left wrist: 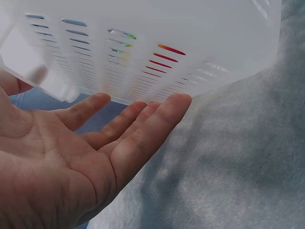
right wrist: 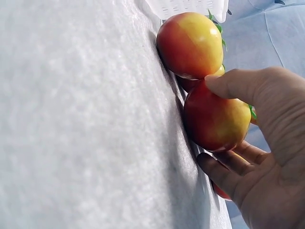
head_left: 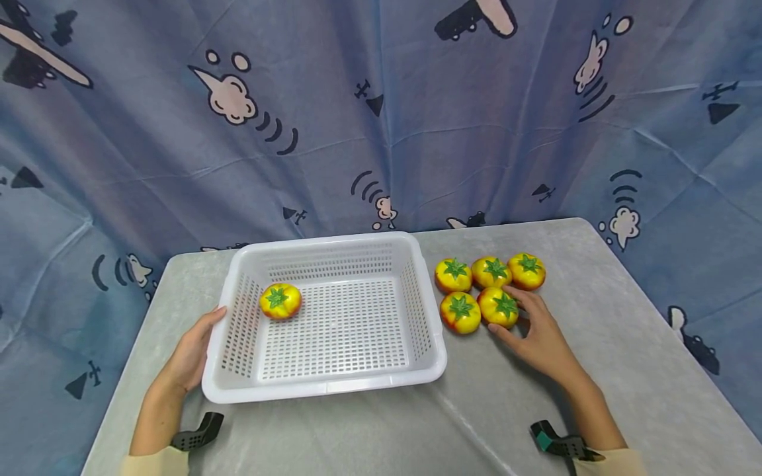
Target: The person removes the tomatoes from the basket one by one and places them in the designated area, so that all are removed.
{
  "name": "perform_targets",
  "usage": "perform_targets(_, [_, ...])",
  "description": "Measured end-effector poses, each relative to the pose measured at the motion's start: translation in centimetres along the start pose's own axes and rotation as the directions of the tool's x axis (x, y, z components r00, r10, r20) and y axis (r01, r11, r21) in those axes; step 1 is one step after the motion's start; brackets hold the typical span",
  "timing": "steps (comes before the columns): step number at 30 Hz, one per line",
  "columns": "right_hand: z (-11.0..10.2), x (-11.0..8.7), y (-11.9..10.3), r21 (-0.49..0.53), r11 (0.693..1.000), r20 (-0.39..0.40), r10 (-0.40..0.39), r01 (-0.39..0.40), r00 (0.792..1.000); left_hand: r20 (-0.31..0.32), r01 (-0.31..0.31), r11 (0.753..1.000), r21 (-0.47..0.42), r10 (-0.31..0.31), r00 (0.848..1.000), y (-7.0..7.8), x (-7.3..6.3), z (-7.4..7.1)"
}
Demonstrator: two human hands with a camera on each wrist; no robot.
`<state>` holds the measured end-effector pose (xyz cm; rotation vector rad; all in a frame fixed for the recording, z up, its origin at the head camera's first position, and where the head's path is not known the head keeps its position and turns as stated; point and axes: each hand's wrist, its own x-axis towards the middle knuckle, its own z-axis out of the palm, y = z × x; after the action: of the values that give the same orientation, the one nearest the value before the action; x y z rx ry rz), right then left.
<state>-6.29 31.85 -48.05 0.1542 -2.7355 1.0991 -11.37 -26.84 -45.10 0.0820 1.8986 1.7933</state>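
Observation:
A white perforated plastic basket [head_left: 333, 385] sits on the left and middle of the table, with one yellow-and-red tomato [head_left: 280, 301] inside near its left wall. My left hand [head_left: 192, 352] holds the basket's left side; in the left wrist view the thumb is by the rim and the fingers [left wrist: 143, 138] lie against the outside. To the right of the basket, my right hand [head_left: 540, 340] grips the nearest right tomato [head_left: 499, 308] between thumb and fingers. In the right wrist view this tomato [right wrist: 217, 117] is low against the tabletop, beside another tomato [right wrist: 190, 45].
Several other green-topped tomatoes stand close together, among them a front left one [head_left: 460, 313] and a back right one [head_left: 526, 272]. They are near the basket's right wall. A grey cloth covers the table [head_left: 631, 357], and a blue patterned curtain [head_left: 333, 119] hangs behind it.

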Motion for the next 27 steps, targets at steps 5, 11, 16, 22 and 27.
perform_targets(5, [0.0, 0.0, 0.1, -0.01, 1.0, -0.002, -0.005, 0.005, 1.0, -0.002, -0.007, 1.0, 0.007, 0.007, 1.0, 0.1, 0.0, 0.0])
perform_targets(11, [-0.2, 0.0, 0.0, 0.015, 1.0, -0.017, -0.021, 0.021, 1.0, -0.008, -0.005, 1.0, 0.011, 0.005, 1.0, 0.1, -0.1, 0.1])
perform_targets(16, [-0.4, 0.2, -0.5, 0.007, 1.0, -0.017, -0.015, 0.015, 1.0, -0.027, 0.013, 1.0, 0.002, -0.013, 1.0, 0.1, -0.1, 0.1])
perform_targets(22, [-1.1, 0.4, -1.7, -0.044, 0.999, -0.031, -0.015, 0.014, 0.999, -0.014, -0.002, 1.0, 0.004, 0.003, 1.0, 0.1, -0.1, 0.0])
perform_targets(27, [-1.9, 0.6, -2.7, -0.056, 0.998, -0.057, -0.046, 0.043, 0.997, -0.001, -0.016, 1.0, 0.011, 0.016, 1.0, -0.1, 0.1, 0.0])
